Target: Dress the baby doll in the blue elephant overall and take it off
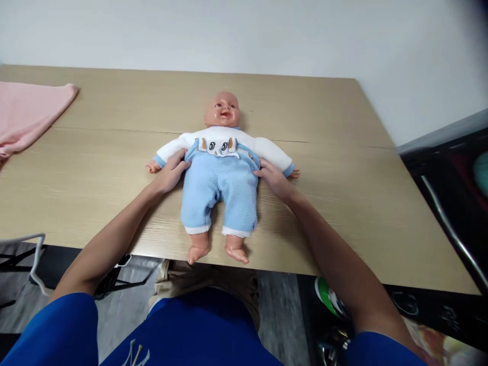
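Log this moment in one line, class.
left hand: touching blue overalls; right hand: touching opposite side; doll: face-up on table; pink cloth: at left

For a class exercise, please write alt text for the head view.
A bald plastic doll in a white top and fuzzy blue overalls lies face up on a pale wooden table, a person's left hand and right hand holding the overalls at both sides. Pink cloth lies at left.

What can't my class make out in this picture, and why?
All in the head view:
The doll: its back, hidden because it lies face up on the table.
Left hand and right hand: some fingertips, hidden by the blue overalls.
Pink cloth: cut off by the left edge.
Turquoise object: cut off by the right edge.
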### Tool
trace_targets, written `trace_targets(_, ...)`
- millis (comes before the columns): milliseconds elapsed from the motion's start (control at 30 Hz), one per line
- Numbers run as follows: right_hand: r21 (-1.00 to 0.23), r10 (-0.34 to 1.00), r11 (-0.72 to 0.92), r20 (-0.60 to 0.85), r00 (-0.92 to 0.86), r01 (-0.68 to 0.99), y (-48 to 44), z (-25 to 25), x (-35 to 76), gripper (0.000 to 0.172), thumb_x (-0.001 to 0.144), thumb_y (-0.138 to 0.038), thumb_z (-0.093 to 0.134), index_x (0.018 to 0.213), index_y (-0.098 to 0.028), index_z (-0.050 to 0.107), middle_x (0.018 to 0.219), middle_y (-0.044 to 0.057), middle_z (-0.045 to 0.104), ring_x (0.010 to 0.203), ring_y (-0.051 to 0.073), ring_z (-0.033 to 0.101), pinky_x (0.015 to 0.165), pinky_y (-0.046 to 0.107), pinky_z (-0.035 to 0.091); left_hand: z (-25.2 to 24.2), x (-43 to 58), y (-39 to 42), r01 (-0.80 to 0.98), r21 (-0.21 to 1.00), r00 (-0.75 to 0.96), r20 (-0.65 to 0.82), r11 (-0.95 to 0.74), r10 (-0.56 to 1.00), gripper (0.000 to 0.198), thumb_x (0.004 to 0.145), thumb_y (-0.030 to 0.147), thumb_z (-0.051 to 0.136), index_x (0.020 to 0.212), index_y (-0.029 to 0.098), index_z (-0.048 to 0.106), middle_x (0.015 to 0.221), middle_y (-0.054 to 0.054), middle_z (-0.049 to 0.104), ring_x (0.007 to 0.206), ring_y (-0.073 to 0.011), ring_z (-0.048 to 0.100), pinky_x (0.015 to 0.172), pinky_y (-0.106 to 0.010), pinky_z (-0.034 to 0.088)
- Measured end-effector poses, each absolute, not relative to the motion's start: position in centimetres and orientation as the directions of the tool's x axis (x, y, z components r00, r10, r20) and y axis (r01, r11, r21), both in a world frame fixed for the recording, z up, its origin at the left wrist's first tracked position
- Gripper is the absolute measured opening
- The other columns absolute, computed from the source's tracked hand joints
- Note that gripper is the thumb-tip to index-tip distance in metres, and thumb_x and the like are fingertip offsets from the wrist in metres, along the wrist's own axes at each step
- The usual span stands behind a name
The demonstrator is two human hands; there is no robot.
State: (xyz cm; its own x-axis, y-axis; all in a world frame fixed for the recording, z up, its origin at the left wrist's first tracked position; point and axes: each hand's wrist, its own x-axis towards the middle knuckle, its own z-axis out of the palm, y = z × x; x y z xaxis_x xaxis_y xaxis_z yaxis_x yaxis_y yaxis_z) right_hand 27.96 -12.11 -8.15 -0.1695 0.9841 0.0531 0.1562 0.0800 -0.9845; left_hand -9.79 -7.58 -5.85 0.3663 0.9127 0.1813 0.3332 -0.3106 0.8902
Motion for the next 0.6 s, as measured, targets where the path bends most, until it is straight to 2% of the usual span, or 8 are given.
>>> trace_targets(67,-0.956,0.988,0.133,0.105,-0.116,0.262,-12.7,-8.5,28.1,0.031,0.091,-0.057,0.085,0.103,-0.030,0.078,0.116,0.005,0.081,0.125,0.037,0.070,0.133,0.060,0.052,-5.9,-11.0,-7.1,0.411,0.817,0.434,0.215,-0.404,0.875,0.034,0.097,0.057,0.070,0.100,0.024,0.066,0.104,-0.007,0.068,0.106,-0.0329,0.058,0.112,-0.053,0.052)
trace_targets(100,-0.958,0.990,0.133,0.114,-0.087,0.256,-13.0,-8.7,27.8,0.033,0.094,-0.060,0.085,0.106,-0.030,0.077,0.117,0.005,0.081,0.126,0.036,0.070,0.133,0.059,0.052,-6.1,-11.3,-7.0,0.420,0.804,0.456,0.215,-0.421,0.864,0.036,0.096,0.058,0.072,0.103,0.023,0.069,0.107,-0.008,0.070,0.109,-0.0344,0.059,0.115,-0.054,0.051)
trace_targets(200,-0.998,0.999,0.038,0.038,0.015,0.041,-13.9,-9.2,26.0,0.040,0.098,-0.067,0.081,0.120,-0.034,0.075,0.128,0.003,0.083,0.138,0.034,0.071,0.130,0.056,0.057,-6.5,-11.3,-7.1,0.312,0.890,0.442,0.172,-0.331,0.880,0.042,0.097,0.062,0.078,0.112,0.023,0.075,0.115,-0.009,0.075,0.117,-0.0368,0.063,0.118,-0.054,0.052)
trace_targets(333,-0.962,0.994,-0.081,-0.098,0.052,-0.262,-14.5,-8.9,23.7,0.047,0.094,-0.067,0.086,0.126,-0.035,0.074,0.134,0.004,0.087,0.144,0.034,0.075,0.122,0.054,0.065,-6.8,-9.2,-8.5,0.008,0.993,0.303,0.110,-0.119,0.946,0.051,0.101,0.072,0.083,0.116,0.024,0.075,0.116,-0.009,0.078,0.116,-0.0331,0.071,0.110,-0.048,0.060)
trace_targets(433,-0.942,0.993,-0.093,-0.113,0.043,-0.322,-14.6,-8.4,23.2,0.044,0.094,-0.066,0.087,0.122,-0.034,0.076,0.129,0.004,0.089,0.138,0.033,0.080,0.116,0.051,0.069,-6.9,-7.5,-9.5,-0.162,0.986,0.218,0.063,-0.027,0.974,0.060,0.099,0.081,0.086,0.121,0.026,0.073,0.118,-0.008,0.081,0.117,-0.0321,0.077,0.106,-0.047,0.065)
trace_targets(600,-0.933,0.988,-0.091,-0.128,0.083,-0.348,-14.2,-8.4,23.6,0.043,0.088,-0.066,0.094,0.112,-0.033,0.079,0.109,0.003,0.089,0.112,0.032,0.086,0.097,0.048,0.076,-6.9,-6.8,-9.8,-0.221,0.975,0.179,0.068,-0.027,0.982,0.064,0.099,0.085,0.085,0.120,0.025,0.071,0.112,-0.008,0.079,0.117,-0.0326,0.079,0.103,-0.048,0.067)
